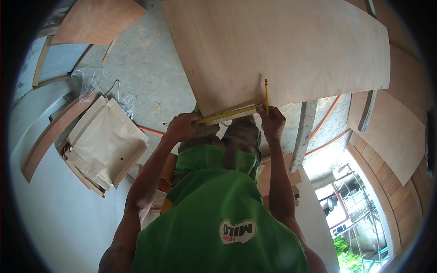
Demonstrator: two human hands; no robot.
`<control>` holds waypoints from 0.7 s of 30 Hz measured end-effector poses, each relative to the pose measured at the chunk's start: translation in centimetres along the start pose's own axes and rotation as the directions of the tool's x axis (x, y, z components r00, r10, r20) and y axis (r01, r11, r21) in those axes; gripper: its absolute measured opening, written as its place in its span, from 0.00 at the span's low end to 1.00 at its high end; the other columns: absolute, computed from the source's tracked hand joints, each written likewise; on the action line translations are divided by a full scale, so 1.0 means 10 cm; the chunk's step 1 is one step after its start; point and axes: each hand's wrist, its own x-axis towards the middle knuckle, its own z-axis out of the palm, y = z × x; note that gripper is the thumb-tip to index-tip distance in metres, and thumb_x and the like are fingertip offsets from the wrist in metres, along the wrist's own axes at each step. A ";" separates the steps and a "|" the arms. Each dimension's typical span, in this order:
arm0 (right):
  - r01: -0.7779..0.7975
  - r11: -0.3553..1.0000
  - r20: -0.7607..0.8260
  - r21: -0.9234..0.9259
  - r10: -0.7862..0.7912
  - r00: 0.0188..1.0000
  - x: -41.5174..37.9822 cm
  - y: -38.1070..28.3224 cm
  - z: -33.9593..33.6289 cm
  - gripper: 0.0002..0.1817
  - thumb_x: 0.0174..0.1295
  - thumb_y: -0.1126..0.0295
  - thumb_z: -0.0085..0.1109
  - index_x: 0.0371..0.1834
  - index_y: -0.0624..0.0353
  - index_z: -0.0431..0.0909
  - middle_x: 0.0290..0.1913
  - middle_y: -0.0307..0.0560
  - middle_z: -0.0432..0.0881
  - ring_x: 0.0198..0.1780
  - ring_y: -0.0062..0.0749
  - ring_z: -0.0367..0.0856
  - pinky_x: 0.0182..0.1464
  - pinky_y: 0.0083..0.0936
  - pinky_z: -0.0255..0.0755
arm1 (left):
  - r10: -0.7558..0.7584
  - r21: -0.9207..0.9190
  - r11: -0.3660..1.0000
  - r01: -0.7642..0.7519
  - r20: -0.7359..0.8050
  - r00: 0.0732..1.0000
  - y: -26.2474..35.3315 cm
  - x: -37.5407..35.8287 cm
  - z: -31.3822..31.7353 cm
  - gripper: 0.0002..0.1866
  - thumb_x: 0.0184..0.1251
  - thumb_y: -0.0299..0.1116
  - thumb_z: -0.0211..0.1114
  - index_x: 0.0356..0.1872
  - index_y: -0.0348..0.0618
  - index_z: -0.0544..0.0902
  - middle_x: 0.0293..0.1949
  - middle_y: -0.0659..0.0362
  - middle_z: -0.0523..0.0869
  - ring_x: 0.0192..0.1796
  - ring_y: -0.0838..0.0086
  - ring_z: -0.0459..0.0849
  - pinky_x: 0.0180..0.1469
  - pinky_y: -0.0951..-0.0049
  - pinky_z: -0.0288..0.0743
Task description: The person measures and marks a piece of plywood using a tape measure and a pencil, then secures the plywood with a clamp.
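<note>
A yellow tape measure (230, 114) is stretched along the near edge of a large plywood sheet (282, 50). My left hand (182, 127) is closed on the tape's left end, and its fingers hide whatever part of the tape they wrap round. At the tape's right end, my right hand (273, 122) is closed round a yellow pencil (266, 93), which stands nearly upright against the sheet's edge. The fingers of that hand also touch the tape. Below the sheet, my legs show behind the tape.
Wooden beams (304, 132) run under the plywood. Orange cord (325, 118) crosses the concrete floor. At the left lies a cream-coloured box-like piece (107, 139) beside clear plastic (88, 84). More plywood (387, 127) is at the right, near a bright opening with scaffolding (359, 204).
</note>
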 end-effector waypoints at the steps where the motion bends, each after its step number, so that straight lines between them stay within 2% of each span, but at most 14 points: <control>1: 0.017 1.000 0.001 0.010 -0.017 1.000 0.00 -0.01 0.01 0.11 0.58 0.69 0.68 0.38 0.65 0.81 0.23 0.34 0.80 0.21 0.09 0.69 0.21 0.13 0.62 | 0.005 0.002 1.000 -0.005 0.002 1.000 0.00 0.01 0.01 0.17 0.62 0.28 0.53 0.51 0.45 0.82 0.41 0.47 0.85 0.46 0.54 0.83 0.52 0.56 0.75; 3: 0.034 0.999 0.002 0.023 -0.034 0.999 0.00 -0.03 0.02 0.11 0.57 0.69 0.68 0.37 0.65 0.81 0.22 0.33 0.79 0.20 0.09 0.68 0.20 0.13 0.61 | -0.042 -0.004 0.999 0.042 0.037 0.998 -0.02 0.02 0.01 0.18 0.60 0.30 0.52 0.51 0.47 0.82 0.47 0.48 0.84 0.52 0.54 0.81 0.56 0.56 0.73; 12: 0.045 0.999 -0.003 -0.003 -0.045 0.999 0.04 0.03 0.00 0.12 0.57 0.68 0.68 0.37 0.66 0.81 0.23 0.35 0.80 0.21 0.10 0.70 0.21 0.14 0.63 | -0.010 0.009 1.000 0.010 0.004 1.000 0.01 0.02 -0.01 0.16 0.63 0.31 0.54 0.49 0.44 0.83 0.44 0.46 0.85 0.49 0.53 0.82 0.54 0.56 0.74; 14: 0.016 0.996 -0.023 -0.084 -0.018 1.000 0.01 -0.02 0.00 0.11 0.58 0.67 0.67 0.35 0.65 0.81 0.22 0.36 0.80 0.21 0.11 0.70 0.21 0.14 0.63 | 0.007 0.017 1.000 -0.006 -0.010 1.000 -0.07 0.03 0.05 0.15 0.63 0.32 0.54 0.47 0.43 0.83 0.42 0.46 0.85 0.47 0.52 0.82 0.53 0.56 0.74; 16: 0.100 0.995 -0.058 -0.014 -0.101 0.993 -0.03 -0.01 0.07 0.11 0.59 0.66 0.66 0.32 0.65 0.80 0.22 0.36 0.80 0.20 0.12 0.70 0.21 0.15 0.64 | 0.042 0.033 0.999 -0.041 -0.035 0.999 -0.11 0.04 0.02 0.14 0.63 0.33 0.54 0.45 0.41 0.83 0.40 0.46 0.85 0.46 0.51 0.82 0.52 0.55 0.74; 18: 0.201 0.978 -0.109 0.054 -0.194 0.975 -0.03 0.00 0.06 0.12 0.60 0.65 0.65 0.30 0.64 0.79 0.21 0.36 0.79 0.20 0.12 0.70 0.22 0.16 0.65 | 0.020 0.021 1.000 -0.021 0.045 0.999 -0.08 0.04 -0.03 0.14 0.62 0.36 0.53 0.40 0.40 0.83 0.37 0.46 0.85 0.43 0.49 0.82 0.50 0.53 0.74; 20: 0.199 0.965 -0.130 -0.171 -0.223 0.966 -0.08 -0.01 0.04 0.14 0.61 0.63 0.63 0.25 0.62 0.78 0.19 0.36 0.79 0.21 0.13 0.71 0.23 0.17 0.65 | 0.037 0.033 0.999 -0.038 0.012 0.999 -0.05 0.02 -0.05 0.13 0.61 0.37 0.53 0.38 0.41 0.83 0.37 0.46 0.84 0.43 0.49 0.82 0.50 0.52 0.75; 21: 0.199 0.975 -0.162 -0.099 -0.213 0.964 -0.11 -0.04 0.05 0.15 0.62 0.62 0.62 0.23 0.61 0.77 0.17 0.35 0.75 0.22 0.12 0.68 0.24 0.18 0.64 | 0.033 0.039 0.999 -0.032 -0.006 0.999 0.00 -0.01 -0.05 0.13 0.60 0.38 0.54 0.36 0.42 0.83 0.36 0.46 0.84 0.43 0.50 0.82 0.49 0.50 0.75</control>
